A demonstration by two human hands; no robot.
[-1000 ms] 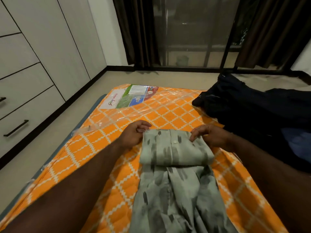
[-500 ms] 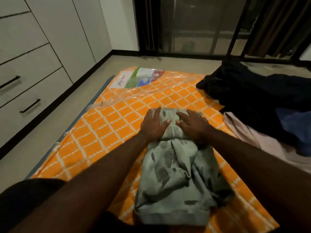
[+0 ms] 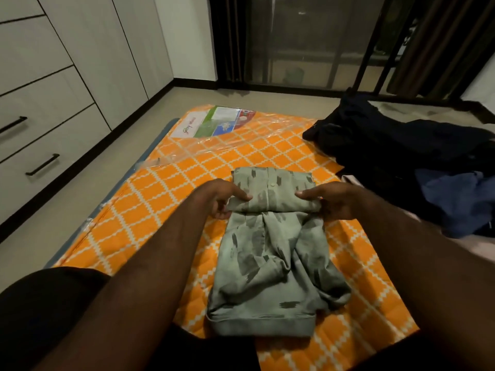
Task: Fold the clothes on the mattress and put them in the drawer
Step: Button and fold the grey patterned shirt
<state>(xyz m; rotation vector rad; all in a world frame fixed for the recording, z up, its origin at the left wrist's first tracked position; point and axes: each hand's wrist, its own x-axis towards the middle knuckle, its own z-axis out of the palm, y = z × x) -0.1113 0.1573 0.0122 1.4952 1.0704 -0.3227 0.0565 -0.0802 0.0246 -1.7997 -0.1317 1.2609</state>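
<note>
Both hands gripped the far fold of a grey-green printed fabric shirt (image 3: 267,263). The left hand (image 3: 221,200) pinched the fold's left end, thumb on top and fingers tucked under, and the right hand (image 3: 333,202) pinched the right end the same way. The shirt lay lengthwise on the orange diamond-quilted mattress (image 3: 160,210), hem toward the person, with its sides turned in so the body made a narrow panel. Its top end, with 1 white button (image 3: 272,184) showing on the placket, was doubled over into a thick band across the panel, and the hands held that band at its near edge.

By my reading, the step in hand was the lengthwise fold of this 1 garment, roughly midway, since the lower half lay loose and rumpled. The next move would call for carrying the band toward the hem with both ends level, so the bundle ends square, then pressing it flat. An uneven pull could skew the fold or spill a sleeve.

A heap of dark unfolded clothes (image 3: 401,145) with a blue garment (image 3: 455,199) lay at the right of the mattress, apart from the shirt. White drawer fronts with black bar handles (image 3: 42,164) stood shut across the floor on the left, so most of the task looked undone.
</note>
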